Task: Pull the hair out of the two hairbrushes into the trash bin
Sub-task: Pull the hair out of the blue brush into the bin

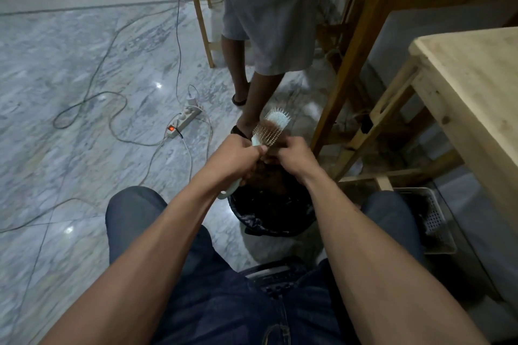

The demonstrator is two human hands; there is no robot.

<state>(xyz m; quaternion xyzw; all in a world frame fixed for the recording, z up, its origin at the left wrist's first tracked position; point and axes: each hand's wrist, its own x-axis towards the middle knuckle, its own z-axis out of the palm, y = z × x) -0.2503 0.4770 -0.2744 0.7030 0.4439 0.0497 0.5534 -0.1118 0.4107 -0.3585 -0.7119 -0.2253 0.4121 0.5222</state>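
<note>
Left hand [235,156] wrapped tight around hairbrush [270,127] handle, above trash bin [276,225]. Right hand [294,154] just beside, pinching hair [273,152]. Probably soft, light, tangly; best grabbed low by the pins.

marble floor [70,50] under trash bin [269,218]

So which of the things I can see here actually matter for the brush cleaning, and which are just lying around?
Part of the job:
hairbrush
brown hair
trash bin
left hand
right hand

Just lying about:
power strip
cables
white basket
wooden tables
</note>
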